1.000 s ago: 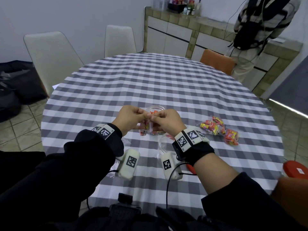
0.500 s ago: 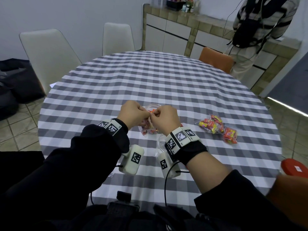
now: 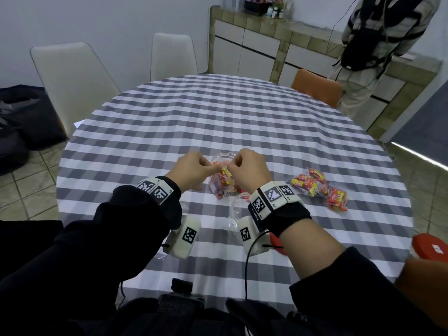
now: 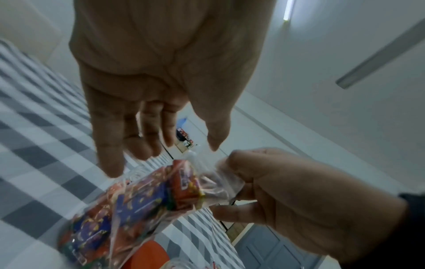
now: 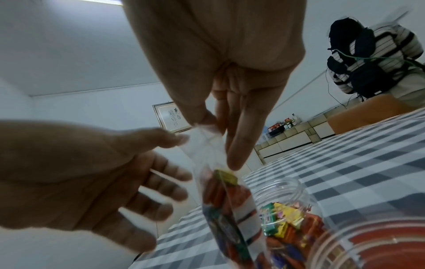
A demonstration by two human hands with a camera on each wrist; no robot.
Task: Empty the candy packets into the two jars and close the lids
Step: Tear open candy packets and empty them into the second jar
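Note:
A clear candy packet [image 3: 222, 181] hangs over two open clear jars. My right hand [image 3: 230, 168] pinches its top edge between thumb and forefinger [image 5: 239, 145]. My left hand [image 3: 211, 167] is beside it, fingers [image 4: 108, 160] spread and loose, with the thumb tip by the packet's top flap [image 5: 202, 134]. The far jar [image 3: 221, 156] holds several candies [image 5: 285, 216]. The near jar [image 3: 235, 210] is partly hidden by my right wrist. Two full packets [image 3: 309, 183] [image 3: 337, 200] lie to the right.
One red lid [image 3: 429, 247] sits at the table's right edge, and another [image 3: 276, 243] shows under my right wrist. Chairs [image 3: 72, 76] ring the checked table [image 3: 218, 112]. A person [image 3: 378, 44] stands at the counter, back right.
Both hands have stayed together at the packet's top above the jars, now with a slightly wider gap between them. The head view has shifted a little.

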